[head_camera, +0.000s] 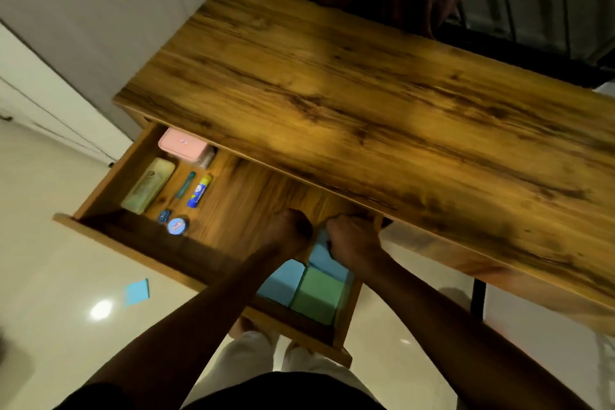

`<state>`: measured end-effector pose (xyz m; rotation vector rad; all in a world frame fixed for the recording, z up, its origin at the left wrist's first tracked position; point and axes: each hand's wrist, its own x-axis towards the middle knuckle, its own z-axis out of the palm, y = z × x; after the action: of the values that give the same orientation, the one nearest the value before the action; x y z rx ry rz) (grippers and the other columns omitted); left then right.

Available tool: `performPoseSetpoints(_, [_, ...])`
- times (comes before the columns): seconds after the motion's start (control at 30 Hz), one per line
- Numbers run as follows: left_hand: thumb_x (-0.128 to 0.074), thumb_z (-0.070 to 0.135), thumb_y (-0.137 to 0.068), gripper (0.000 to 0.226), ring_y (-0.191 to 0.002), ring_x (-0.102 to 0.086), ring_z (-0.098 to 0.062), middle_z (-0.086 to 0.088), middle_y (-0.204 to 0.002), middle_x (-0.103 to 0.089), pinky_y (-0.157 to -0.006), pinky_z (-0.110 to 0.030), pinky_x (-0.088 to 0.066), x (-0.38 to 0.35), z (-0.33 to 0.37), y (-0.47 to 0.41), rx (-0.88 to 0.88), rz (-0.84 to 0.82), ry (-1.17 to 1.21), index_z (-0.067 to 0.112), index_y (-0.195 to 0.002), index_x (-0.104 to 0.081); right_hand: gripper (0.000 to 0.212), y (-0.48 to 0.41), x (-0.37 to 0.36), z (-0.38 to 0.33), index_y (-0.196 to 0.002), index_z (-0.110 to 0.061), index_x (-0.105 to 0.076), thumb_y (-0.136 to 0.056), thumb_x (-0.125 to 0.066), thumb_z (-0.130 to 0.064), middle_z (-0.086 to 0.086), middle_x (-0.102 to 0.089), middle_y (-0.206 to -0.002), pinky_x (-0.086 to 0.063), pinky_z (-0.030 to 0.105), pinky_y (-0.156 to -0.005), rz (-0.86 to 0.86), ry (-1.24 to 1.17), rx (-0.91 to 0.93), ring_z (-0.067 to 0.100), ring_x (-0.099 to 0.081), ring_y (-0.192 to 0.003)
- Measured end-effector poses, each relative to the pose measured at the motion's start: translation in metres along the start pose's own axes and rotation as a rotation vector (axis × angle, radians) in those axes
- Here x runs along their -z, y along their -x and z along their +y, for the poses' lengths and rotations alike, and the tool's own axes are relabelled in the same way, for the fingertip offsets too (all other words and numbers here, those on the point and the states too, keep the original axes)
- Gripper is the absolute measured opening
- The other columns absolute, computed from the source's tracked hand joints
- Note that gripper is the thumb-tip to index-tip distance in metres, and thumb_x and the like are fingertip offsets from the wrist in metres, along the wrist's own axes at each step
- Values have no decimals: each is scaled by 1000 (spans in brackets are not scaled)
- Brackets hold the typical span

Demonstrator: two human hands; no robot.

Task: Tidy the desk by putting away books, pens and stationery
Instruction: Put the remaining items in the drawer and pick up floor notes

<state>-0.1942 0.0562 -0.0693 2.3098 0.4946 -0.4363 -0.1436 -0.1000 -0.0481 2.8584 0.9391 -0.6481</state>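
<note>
**Now: two hands, one open drawer, three note pads**

Both hands are down inside the one pulled-out drawer point(109, 176) of the wooden desk point(366, 93), at its right end. The right hand point(351, 241) has its fingers curled over the far blue pad point(321, 256) and grips it. The left hand point(289, 230) is balled up just beside it, fingers bent downward; I cannot tell whether it holds anything.

Three sticky-note pads sit packed together in that corner: two blue and one green. The near blue pad point(283, 281) touches the green pad point(317, 298) at its side.

At the drawer's left end lie six more things, one of each: a pink box point(183, 143), a pale pencil case point(148, 185), a teal pen point(185, 185), a blue glue stick point(199, 191) with a yellow cap, a small blue sharpener point(164, 215) and a round blue tin point(177, 226).

One loose blue sheet point(137, 291) lies on the floor, well apart from the desk.
</note>
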Motion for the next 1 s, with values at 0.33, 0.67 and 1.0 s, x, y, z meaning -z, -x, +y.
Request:
performPoseSetpoints(0.33, [-66, 19, -93, 14, -81, -69, 1, 13, -98, -75, -74, -14, -53, 70, -33, 99, 17, 393, 366, 23, -102, -77, 15, 17, 41, -73, -100, -25, -76, -93, -72, -38, -15, -71, -90, -51, 13, -72, 173, -826, 101, -1, -67, -87])
performPoseSetpoints(0.67, [-67, 34, -92, 9, -79, -70, 0, 23, -93, -74, -72, -27, -57, 102, -160, 243, 339, 751, 631, 31, -90, -75, 6, 52, 40, -259, -88, -31, -73, -93, -72, -28, -20, -74, -86, -49, 8, -72, 28, -921, 424, -7, -67, -87])
performPoseSetpoints(1.0, [-68, 34, -92, 7, -78, -70, -1, 20, -97, -74, -70, -26, -56, 113, -302, 382, 580, 953, 750, 32, -94, -75, 10, 68, -17, -418, -101, -27, -77, -92, -74, -28, -18, -76, -98, -58, 27, -90, -172, -796, 604, -2, -70, -96])
